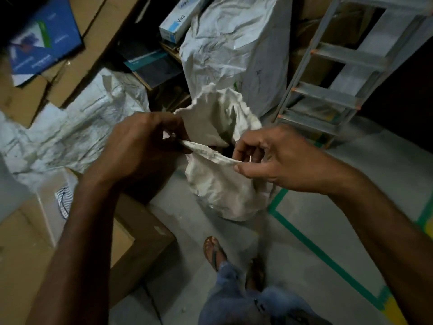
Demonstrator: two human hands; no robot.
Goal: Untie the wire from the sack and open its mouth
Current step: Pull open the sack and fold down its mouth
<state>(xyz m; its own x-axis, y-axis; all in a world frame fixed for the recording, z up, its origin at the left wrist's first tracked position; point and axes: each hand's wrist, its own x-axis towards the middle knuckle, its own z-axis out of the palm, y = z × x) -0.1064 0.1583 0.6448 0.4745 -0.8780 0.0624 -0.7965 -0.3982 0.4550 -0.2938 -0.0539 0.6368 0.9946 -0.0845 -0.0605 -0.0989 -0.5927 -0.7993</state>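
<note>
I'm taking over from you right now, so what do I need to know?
Left hand grips the near rim of the sack; right hand pinches the same rim further along.
The sack is held up between them.
Done: no wire shows at its neck, and the mouth gapes a little.
Left: pull the rim wider open.

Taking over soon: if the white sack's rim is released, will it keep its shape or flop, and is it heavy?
Likely floppy: the sack is crumpled, its rim taut only where the left hand and right hand stretch it. Probably light, since finger pinches seem enough to hold it. Matte surface, so unlikely to slip.
</note>
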